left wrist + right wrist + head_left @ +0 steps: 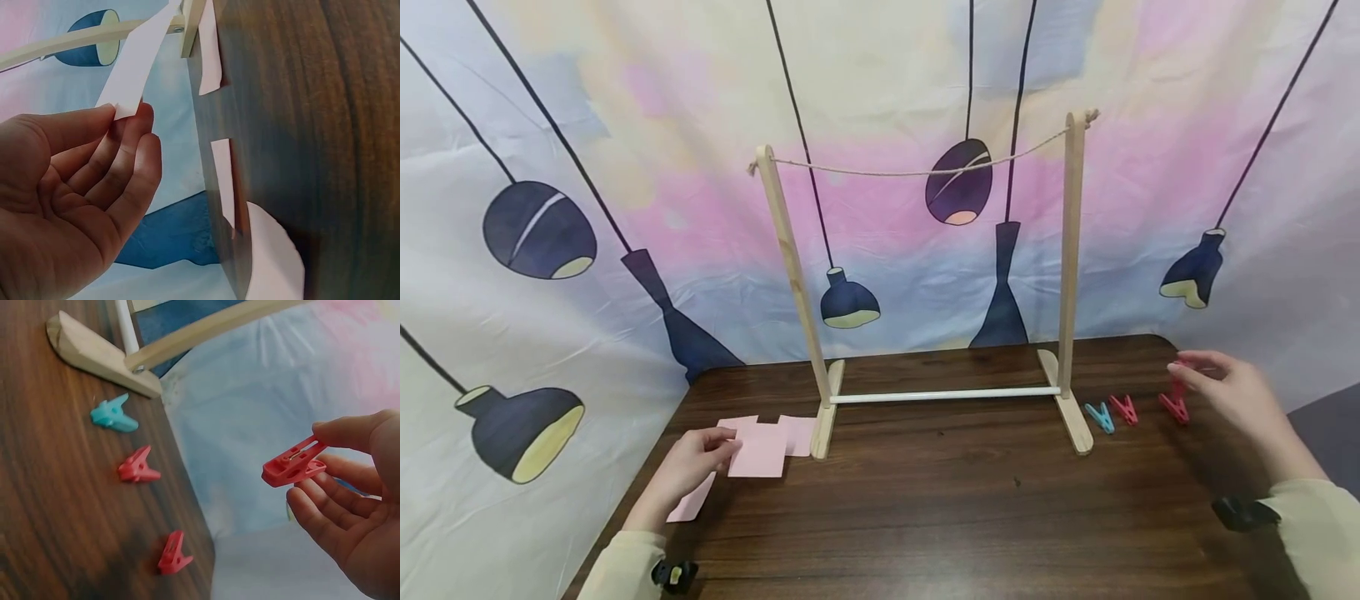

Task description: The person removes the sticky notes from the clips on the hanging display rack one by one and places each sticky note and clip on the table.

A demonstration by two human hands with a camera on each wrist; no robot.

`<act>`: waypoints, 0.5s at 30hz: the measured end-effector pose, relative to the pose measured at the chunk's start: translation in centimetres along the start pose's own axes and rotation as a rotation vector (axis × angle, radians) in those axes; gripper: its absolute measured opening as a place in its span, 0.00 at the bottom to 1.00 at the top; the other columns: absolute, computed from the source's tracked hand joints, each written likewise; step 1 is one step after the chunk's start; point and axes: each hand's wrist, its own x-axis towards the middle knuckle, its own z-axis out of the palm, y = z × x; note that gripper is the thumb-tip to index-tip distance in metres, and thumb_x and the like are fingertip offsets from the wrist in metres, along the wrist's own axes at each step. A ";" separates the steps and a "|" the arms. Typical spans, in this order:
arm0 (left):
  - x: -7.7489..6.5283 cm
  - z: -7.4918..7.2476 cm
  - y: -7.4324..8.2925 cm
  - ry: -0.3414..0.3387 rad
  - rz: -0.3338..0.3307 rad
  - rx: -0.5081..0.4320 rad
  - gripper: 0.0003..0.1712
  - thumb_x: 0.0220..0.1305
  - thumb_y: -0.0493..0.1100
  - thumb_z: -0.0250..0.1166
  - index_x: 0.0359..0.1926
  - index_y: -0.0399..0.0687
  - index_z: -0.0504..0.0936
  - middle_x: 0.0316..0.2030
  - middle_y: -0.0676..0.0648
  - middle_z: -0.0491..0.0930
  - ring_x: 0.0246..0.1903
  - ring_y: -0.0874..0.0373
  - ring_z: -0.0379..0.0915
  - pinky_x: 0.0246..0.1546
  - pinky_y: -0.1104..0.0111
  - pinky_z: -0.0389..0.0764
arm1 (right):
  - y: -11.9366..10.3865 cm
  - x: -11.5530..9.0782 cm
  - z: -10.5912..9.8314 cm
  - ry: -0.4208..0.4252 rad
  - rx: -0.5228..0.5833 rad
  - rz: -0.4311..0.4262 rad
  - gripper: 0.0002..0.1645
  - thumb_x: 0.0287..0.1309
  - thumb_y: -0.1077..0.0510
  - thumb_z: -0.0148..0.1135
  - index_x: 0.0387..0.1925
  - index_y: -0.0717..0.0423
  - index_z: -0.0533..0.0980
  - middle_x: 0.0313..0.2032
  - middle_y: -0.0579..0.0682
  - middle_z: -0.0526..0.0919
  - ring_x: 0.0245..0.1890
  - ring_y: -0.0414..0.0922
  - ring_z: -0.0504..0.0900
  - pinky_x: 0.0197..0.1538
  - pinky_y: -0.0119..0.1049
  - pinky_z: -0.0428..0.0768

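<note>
My left hand (696, 462) pinches a pink square of paper (758, 451) by its edge, between thumb and fingertips; the left wrist view has the sheet (136, 65) raised off the table. Other pink papers (798, 435) lie beneath and around it, near the rack's left foot. Over the table's right side, my right hand (1240, 396) holds a red clothespin (292, 464) by its handle ends between thumb and fingers. Below it on the table rest a red clothespin (1174, 408), another red clothespin (1124, 409) and a blue clothespin (1101, 417), in a loose row.
A wooden rack stands at the back of the dark table (940, 517), with a left post (793, 267), a right post (1071, 250) and a white crossbar (943, 395). A sagging string (880, 173) joins the post tops. Behind hangs a lamp-patterned cloth (880, 75).
</note>
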 end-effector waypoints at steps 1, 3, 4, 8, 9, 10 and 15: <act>-0.1 0.0 -0.1 0.000 -0.003 -0.003 0.24 0.72 0.41 0.63 0.58 0.23 0.76 0.37 0.42 0.85 0.31 0.54 0.80 0.36 0.62 0.82 | 0.3 -0.1 0.0 0.006 -0.002 0.007 0.36 0.73 0.42 0.56 0.62 0.71 0.70 0.52 0.77 0.77 0.52 0.71 0.73 0.45 0.60 0.72; -0.2 0.1 -0.3 -0.004 -0.005 -0.005 0.24 0.72 0.41 0.63 0.58 0.23 0.76 0.37 0.41 0.85 0.31 0.54 0.80 0.36 0.62 0.82 | 0.9 -0.2 0.0 0.011 -0.003 0.028 0.37 0.72 0.42 0.56 0.62 0.72 0.70 0.52 0.77 0.77 0.51 0.71 0.74 0.43 0.59 0.73; -0.3 0.2 -0.4 -0.006 -0.008 -0.006 0.24 0.72 0.41 0.63 0.58 0.23 0.76 0.37 0.41 0.85 0.32 0.54 0.80 0.36 0.63 0.82 | 1.2 -0.3 0.0 0.014 -0.010 0.035 0.37 0.72 0.42 0.56 0.62 0.72 0.70 0.52 0.77 0.77 0.50 0.70 0.75 0.42 0.57 0.73; -0.5 0.3 -0.9 -0.016 -0.023 -0.010 0.21 0.71 0.40 0.64 0.55 0.24 0.77 0.36 0.41 0.85 0.31 0.55 0.80 0.34 0.65 0.82 | 2.4 -0.3 0.1 0.009 -0.015 0.069 0.37 0.72 0.42 0.55 0.61 0.74 0.70 0.51 0.77 0.77 0.46 0.69 0.77 0.39 0.53 0.73; -0.5 0.3 -1.0 -0.025 -0.019 -0.014 0.20 0.71 0.39 0.63 0.54 0.24 0.77 0.36 0.41 0.84 0.31 0.55 0.79 0.34 0.66 0.82 | 2.6 -0.3 0.2 0.011 -0.022 0.072 0.37 0.72 0.42 0.56 0.61 0.74 0.71 0.49 0.76 0.78 0.45 0.68 0.78 0.38 0.51 0.73; -0.5 0.3 -1.2 -0.031 -0.015 -0.018 0.19 0.71 0.39 0.63 0.53 0.25 0.78 0.35 0.41 0.84 0.30 0.55 0.79 0.33 0.66 0.82 | 2.8 -0.2 0.3 0.011 -0.030 0.075 0.37 0.72 0.42 0.56 0.60 0.74 0.71 0.49 0.76 0.79 0.45 0.68 0.78 0.38 0.51 0.72; -0.7 0.6 -1.6 -0.071 -0.010 -0.043 0.15 0.71 0.37 0.63 0.48 0.25 0.78 0.31 0.44 0.82 0.29 0.55 0.76 0.31 0.68 0.81 | 3.6 0.1 1.1 -0.012 -0.062 0.072 0.36 0.72 0.43 0.56 0.58 0.75 0.72 0.44 0.75 0.81 0.43 0.69 0.80 0.38 0.55 0.74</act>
